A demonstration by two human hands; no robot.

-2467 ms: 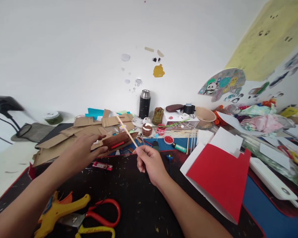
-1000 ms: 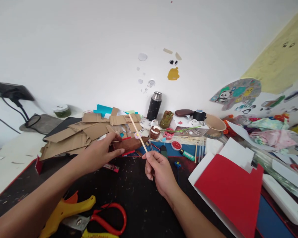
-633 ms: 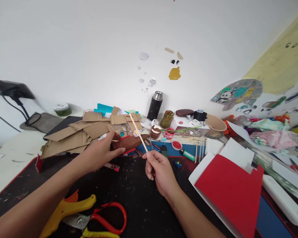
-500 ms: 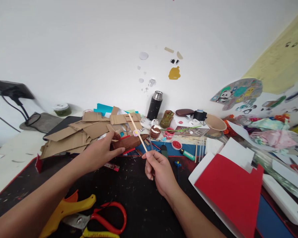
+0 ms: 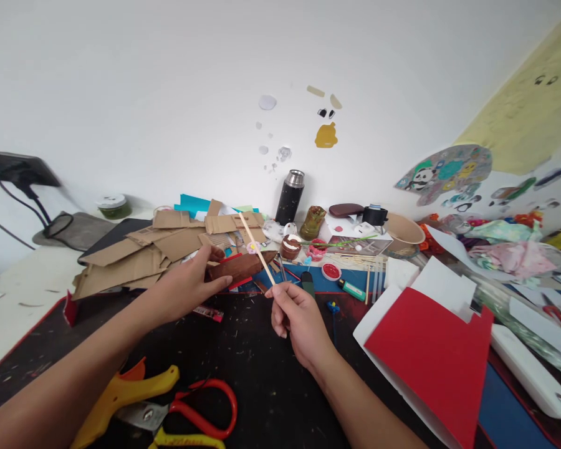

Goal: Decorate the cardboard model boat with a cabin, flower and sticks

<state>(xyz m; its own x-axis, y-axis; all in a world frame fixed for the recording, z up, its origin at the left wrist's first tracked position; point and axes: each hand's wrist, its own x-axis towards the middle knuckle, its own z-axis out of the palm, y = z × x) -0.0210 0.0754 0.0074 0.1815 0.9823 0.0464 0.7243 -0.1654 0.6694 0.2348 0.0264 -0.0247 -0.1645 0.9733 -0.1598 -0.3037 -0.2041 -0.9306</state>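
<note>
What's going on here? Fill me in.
A person's right hand holds a thin pale stick, slanting up and away. The left hand, thumb and fingers apart, is at one end of a brown boat-shaped piece; whether it grips it is unclear. Scissors lie on the black mat nearer the person, and a red sheet lies off to the right.

Right of the red-and-yellow-handled metal scissors (image 5: 182,408), the black mat (image 5: 266,380) offers passage; a large red paper sheet (image 5: 430,355) obstructs farther right, a brown, tapered piece (image 5: 237,267) beyond.
</note>
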